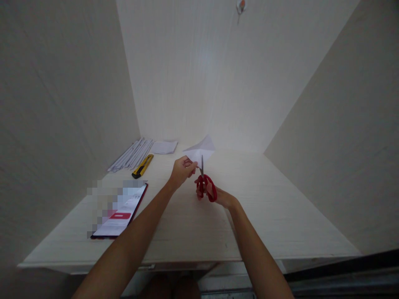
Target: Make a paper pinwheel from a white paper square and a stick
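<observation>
2 hands, left hand (181,171) pinching 1 paper sheet (201,150), right hand (220,195) gripping 1 red scissors (205,182)

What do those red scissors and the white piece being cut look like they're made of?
The scissors in the right hand: glossy red handles, probably plastic, with thin grey blades, likely metal. The white sheet pinched by the left hand looks like thin matte paper, folded to creased points.
</observation>
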`<state>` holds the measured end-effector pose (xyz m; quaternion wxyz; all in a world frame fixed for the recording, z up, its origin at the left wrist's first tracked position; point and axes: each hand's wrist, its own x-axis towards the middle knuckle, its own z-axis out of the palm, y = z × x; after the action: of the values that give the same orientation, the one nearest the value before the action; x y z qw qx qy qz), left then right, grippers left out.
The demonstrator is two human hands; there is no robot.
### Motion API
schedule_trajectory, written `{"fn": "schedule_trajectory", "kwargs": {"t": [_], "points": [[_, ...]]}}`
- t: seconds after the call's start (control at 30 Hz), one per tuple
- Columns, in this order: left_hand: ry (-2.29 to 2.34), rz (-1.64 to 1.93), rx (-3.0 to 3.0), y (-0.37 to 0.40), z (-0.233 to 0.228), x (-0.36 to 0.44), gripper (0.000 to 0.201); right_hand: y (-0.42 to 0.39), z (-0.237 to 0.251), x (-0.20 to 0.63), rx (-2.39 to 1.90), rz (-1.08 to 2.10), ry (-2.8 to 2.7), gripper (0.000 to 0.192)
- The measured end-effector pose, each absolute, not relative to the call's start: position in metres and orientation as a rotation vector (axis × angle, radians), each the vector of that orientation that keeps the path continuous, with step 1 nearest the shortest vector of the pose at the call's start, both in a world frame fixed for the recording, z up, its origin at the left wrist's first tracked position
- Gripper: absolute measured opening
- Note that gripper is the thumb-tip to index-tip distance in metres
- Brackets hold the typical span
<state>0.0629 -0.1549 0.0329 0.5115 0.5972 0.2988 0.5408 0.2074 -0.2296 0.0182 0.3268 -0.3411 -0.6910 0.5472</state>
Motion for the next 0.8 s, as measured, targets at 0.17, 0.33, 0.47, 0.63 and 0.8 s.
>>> {"fn": "schedule_trajectory", "kwargs": {"t": [0.17, 0.33, 0.47, 0.63, 0.8], "points": [[0.694, 1.327, 1.418, -0.1574, 0.0349, 0.0636, 0.019, -0.2281, 0.016, 0.2079, -0.904, 1.439, -1.797, 0.058], [0.649, 1.317, 1.417, -0.1552, 0.0325, 0.0628, 0.021, -0.227, 0.0142, 0.2088, -0.85, 1.465, -1.777, 0.057], [0.655, 1.297, 1.432, -0.1546, 0.0319, 0.0628, 0.02, -0.227, 0.0144, 0.2086, -0.848, 1.476, -1.768, 0.059], [0.656, 1.294, 1.429, -0.1552, 0.033, 0.0626, 0.021, -0.2275, 0.0156, 0.2076, -0.839, 1.489, -1.747, 0.059], [0.639, 1.291, 1.435, -0.152, 0.0301, 0.0621, 0.021, -0.2277, 0.0158, 0.2071, -0.868, 1.504, -1.725, 0.061]]}}
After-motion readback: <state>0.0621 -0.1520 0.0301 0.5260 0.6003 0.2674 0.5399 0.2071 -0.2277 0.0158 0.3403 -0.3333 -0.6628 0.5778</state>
